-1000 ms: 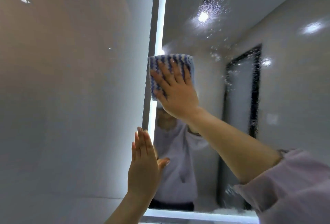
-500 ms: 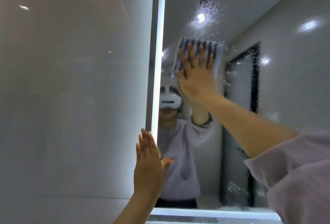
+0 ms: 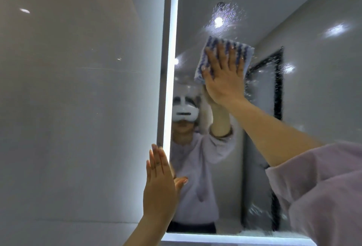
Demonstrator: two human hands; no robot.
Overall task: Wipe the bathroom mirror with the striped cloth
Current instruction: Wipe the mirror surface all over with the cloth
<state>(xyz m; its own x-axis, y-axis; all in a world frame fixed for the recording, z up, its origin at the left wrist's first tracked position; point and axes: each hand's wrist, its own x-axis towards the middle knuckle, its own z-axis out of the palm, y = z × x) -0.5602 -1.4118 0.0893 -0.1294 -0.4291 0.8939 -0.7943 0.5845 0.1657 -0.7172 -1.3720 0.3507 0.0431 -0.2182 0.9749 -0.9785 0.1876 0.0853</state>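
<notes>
The bathroom mirror (image 3: pixel 305 81) fills the right half of the view, edged by a lit white strip. My right hand (image 3: pixel 223 77) presses flat, fingers spread, on the blue-and-white striped cloth (image 3: pixel 213 49) against the upper middle of the glass. Water droplets (image 3: pixel 227 13) speckle the glass just above the cloth and along the reflected dark door frame to its right. My left hand (image 3: pixel 159 185) rests flat with fingers together on the mirror's lit left edge, low down, holding nothing.
A glossy grey tiled wall (image 3: pixel 78 108) takes up the left half. The mirror's lit bottom edge (image 3: pixel 235 239) runs along the lower frame. My lilac sleeve (image 3: pixel 323 196) fills the lower right corner. My own reflection shows in the glass.
My right hand has slid the cloth from the mirror's left edge to the right and slightly up, toward the droplets. My left hand has stayed on the mirror's left edge.
</notes>
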